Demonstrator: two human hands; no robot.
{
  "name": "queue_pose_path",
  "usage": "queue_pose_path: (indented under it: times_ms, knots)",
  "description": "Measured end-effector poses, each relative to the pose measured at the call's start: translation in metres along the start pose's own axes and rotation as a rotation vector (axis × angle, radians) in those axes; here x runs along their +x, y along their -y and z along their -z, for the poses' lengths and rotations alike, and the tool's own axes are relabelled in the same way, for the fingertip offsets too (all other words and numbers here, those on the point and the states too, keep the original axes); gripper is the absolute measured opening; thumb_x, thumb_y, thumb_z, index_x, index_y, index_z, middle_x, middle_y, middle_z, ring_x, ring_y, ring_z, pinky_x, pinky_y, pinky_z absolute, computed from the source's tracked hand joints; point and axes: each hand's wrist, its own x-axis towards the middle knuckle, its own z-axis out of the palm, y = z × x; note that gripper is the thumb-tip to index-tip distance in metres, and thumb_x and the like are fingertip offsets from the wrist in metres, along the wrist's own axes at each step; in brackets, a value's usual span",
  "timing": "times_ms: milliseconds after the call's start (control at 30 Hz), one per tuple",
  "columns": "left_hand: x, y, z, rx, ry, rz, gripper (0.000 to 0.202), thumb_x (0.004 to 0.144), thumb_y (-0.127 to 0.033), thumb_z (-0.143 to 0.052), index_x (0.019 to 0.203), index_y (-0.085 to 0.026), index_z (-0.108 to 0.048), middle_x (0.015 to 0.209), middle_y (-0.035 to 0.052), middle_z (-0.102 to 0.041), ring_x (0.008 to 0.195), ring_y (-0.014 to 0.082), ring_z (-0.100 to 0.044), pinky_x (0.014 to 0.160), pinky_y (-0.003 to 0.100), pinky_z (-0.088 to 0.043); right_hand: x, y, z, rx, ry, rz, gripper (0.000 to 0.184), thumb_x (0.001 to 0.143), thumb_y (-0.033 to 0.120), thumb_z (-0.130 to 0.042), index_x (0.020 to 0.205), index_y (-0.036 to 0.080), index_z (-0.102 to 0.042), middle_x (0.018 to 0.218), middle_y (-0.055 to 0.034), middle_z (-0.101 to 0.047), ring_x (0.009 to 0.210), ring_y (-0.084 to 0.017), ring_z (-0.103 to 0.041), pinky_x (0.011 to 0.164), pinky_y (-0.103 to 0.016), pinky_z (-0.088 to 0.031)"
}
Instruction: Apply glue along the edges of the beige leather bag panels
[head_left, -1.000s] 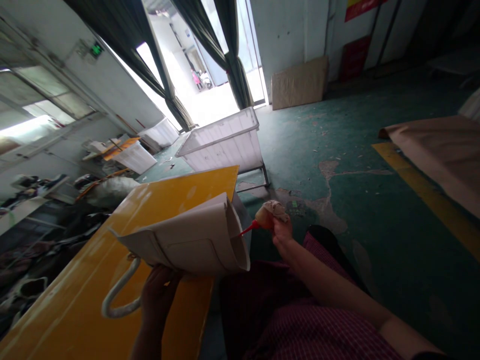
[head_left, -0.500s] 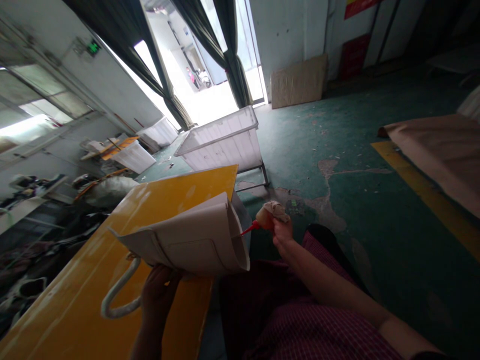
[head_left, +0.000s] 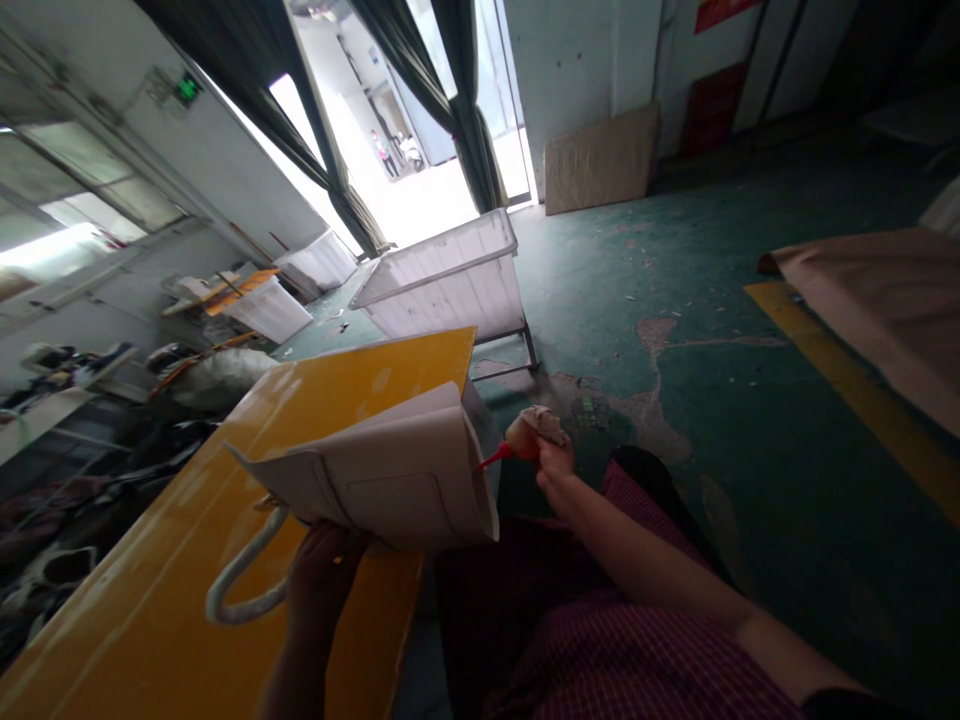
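Note:
My left hand grips the underside of a white leather-like bag panel, which has a stitched pocket outline and a curled edge. A white rope-like handle loops down from it. My right hand holds a tan squeeze bottle with a rag over its top. Its red nozzle points left and its tip meets the bag's curled edge, or nearly so. The inside of the curl is hidden.
A yellow table top lies under the bag. Beyond it, white plastic bins on metal frames stand on a worn green floor. Tan sheeting lies at the right beside a yellow floor line. Piled shoes and clutter fill the left.
My right hand and the bottle have shifted slightly left, bringing the nozzle closer to the bag's edge. The bag has tilted a little. The whole view has moved slightly with my head.

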Motion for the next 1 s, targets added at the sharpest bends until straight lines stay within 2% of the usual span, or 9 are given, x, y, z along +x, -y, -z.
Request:
queue_pose_path:
  times_ms: [100,233,400,633,833,1000]
  knots:
    - [0.000,0.001,0.001,0.021,0.000,0.004,0.028,0.090,-0.023,-0.070,0.064,-0.021,-0.060,0.063,0.0003,-0.061,0.061,0.0152,-0.060,0.058,0.024,-0.047,-0.001,-0.001,0.001,-0.002,-0.038,-0.063,0.056,0.040,0.040,-0.086,0.085,0.022,-0.058,0.082,0.0017,-0.068,0.072,-0.018,-0.062,0.061,-0.032,-0.054]
    - [0.001,-0.006,0.001,0.026,-0.032,-0.006,0.028,0.089,-0.021,-0.070,0.063,-0.020,-0.059,0.061,-0.0001,-0.059,0.060,0.0147,-0.059,0.058,0.023,-0.047,0.002,0.012,0.012,-0.001,-0.065,-0.050,0.053,0.037,0.036,-0.085,0.081,0.021,-0.059,0.079,0.0026,-0.067,0.071,-0.016,-0.061,0.062,-0.030,-0.053]
    - [0.006,-0.016,0.000,0.019,-0.093,-0.032,0.032,0.089,-0.020,-0.069,0.061,-0.020,-0.054,0.059,-0.0009,-0.056,0.057,0.0135,-0.056,0.055,0.022,-0.044,0.003,0.034,0.020,0.029,-0.007,-0.014,0.054,0.037,0.035,-0.086,0.081,0.021,-0.057,0.082,0.0020,-0.068,0.072,-0.016,-0.061,0.062,-0.030,-0.054]
    - [0.003,-0.007,0.002,0.031,-0.017,-0.014,0.034,0.090,-0.024,-0.070,0.060,-0.020,-0.054,0.060,-0.0003,-0.056,0.059,0.0143,-0.058,0.058,0.023,-0.046,-0.008,0.040,0.005,0.079,0.148,-0.019,0.057,0.045,0.041,-0.088,0.089,0.022,-0.057,0.095,-0.0011,-0.069,0.083,-0.019,-0.065,0.069,-0.034,-0.057]
    - [0.001,-0.007,0.003,0.019,-0.012,-0.006,0.033,0.090,-0.023,-0.071,0.062,-0.020,-0.054,0.061,-0.0007,-0.056,0.060,0.0139,-0.058,0.058,0.023,-0.046,-0.008,0.040,-0.006,0.105,0.199,0.045,0.057,0.046,0.039,-0.089,0.088,0.023,-0.054,0.088,0.0024,-0.066,0.077,-0.016,-0.061,0.072,-0.032,-0.054]
    - [-0.002,-0.001,0.000,-0.014,-0.008,0.067,0.035,0.090,-0.027,-0.071,0.060,-0.021,-0.054,0.061,0.0003,-0.058,0.060,0.0152,-0.058,0.059,0.024,-0.046,-0.004,0.036,-0.004,0.066,0.224,0.137,0.056,0.043,0.036,-0.090,0.084,0.022,-0.054,0.078,0.0080,-0.060,0.070,-0.012,-0.051,0.074,-0.029,-0.048]
